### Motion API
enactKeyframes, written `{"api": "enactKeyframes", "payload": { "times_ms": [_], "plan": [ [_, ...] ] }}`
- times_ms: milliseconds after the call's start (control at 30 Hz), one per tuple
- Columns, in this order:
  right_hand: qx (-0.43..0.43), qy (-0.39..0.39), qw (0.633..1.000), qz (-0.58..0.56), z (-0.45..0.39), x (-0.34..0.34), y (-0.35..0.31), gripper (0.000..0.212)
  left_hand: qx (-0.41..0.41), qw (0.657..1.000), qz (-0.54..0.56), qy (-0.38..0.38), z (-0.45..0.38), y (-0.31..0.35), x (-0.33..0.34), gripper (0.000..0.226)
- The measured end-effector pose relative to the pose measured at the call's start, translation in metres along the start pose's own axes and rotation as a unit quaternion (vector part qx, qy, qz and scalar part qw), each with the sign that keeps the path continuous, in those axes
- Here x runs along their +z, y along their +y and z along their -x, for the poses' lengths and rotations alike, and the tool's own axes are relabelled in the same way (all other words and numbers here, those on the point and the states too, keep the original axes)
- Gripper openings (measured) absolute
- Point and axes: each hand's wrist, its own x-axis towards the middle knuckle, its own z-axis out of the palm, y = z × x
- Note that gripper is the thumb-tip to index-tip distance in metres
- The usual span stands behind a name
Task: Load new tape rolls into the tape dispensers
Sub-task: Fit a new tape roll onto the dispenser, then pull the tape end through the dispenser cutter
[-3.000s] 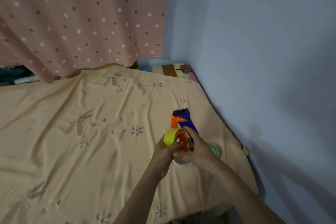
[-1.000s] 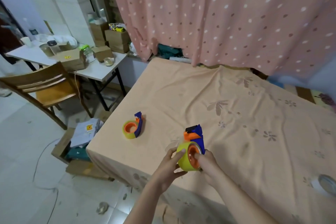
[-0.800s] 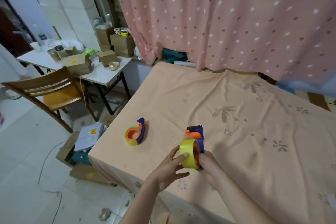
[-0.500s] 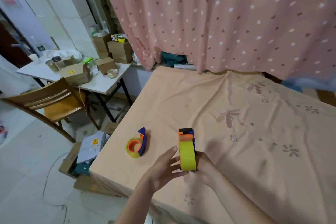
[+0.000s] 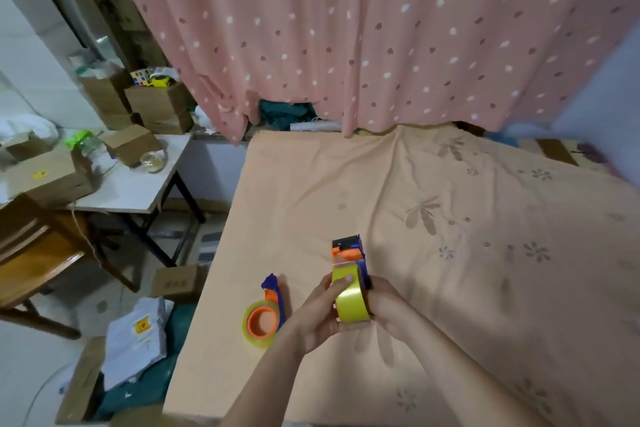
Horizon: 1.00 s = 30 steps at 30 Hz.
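Both my hands hold a blue and orange tape dispenser (image 5: 347,251) with a yellow tape roll (image 5: 350,299) mounted on it, edge-on to me, just above the peach cloth. My left hand (image 5: 318,314) grips the roll's left side, thumb on top of the tape. My right hand (image 5: 389,308) clasps the right side. A second blue and orange dispenser (image 5: 273,298) loaded with a yellowish roll (image 5: 258,324) lies flat on the cloth, just left of my left hand.
The peach flowered cloth (image 5: 450,236) covers the table; its left edge drops to a floor with cardboard boxes (image 5: 178,282) and papers. A white side table (image 5: 131,191) with boxes and a wooden chair (image 5: 31,253) stand at left. A pink dotted curtain (image 5: 346,28) hangs behind.
My view swung from the table's right corner to its left end. The held dispenser turned edge-on and came nearer the lying dispenser. My left thumb now rests on top of the roll.
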Motion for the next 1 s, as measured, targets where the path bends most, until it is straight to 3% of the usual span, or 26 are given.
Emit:
{"api": "enactKeyframes", "payload": {
  "times_ms": [167,267,333,400,467,533,767,1000],
  "plan": [
    [-0.028,0.027,0.995,0.09,-0.001,0.001,-0.027,0.028,0.013,0.999,-0.05,0.006,-0.014,0.016,-0.027,0.064],
    [-0.14,0.158,0.961,0.177,0.005,-0.005,-0.055,0.031,0.041,0.995,-0.087,0.036,-0.022,0.024,-0.034,0.077],
    [-0.212,0.193,0.934,0.214,0.009,-0.006,-0.071,0.03,0.059,0.991,-0.106,0.052,-0.029,0.027,-0.038,0.088],
    [-0.242,0.148,0.933,0.224,0.01,-0.004,-0.083,0.026,0.078,0.986,-0.135,0.058,-0.036,0.032,-0.04,0.092],
    [-0.222,0.067,0.941,0.247,0.005,0.001,-0.092,0.028,0.089,0.98,-0.166,0.057,-0.042,0.039,-0.041,0.093],
    [-0.189,0.035,0.937,0.291,-0.003,0.004,-0.099,0.035,0.09,0.977,-0.186,0.047,-0.046,0.047,-0.041,0.089],
    [-0.18,0.043,0.934,0.306,-0.022,-0.002,-0.114,0.006,0.072,0.976,-0.207,0.02,-0.059,0.06,-0.044,0.091],
    [-0.178,0.047,0.932,0.311,-0.019,-0.009,-0.11,0.016,0.043,0.98,-0.19,0.026,-0.066,0.051,-0.033,0.083]
  ]
}}
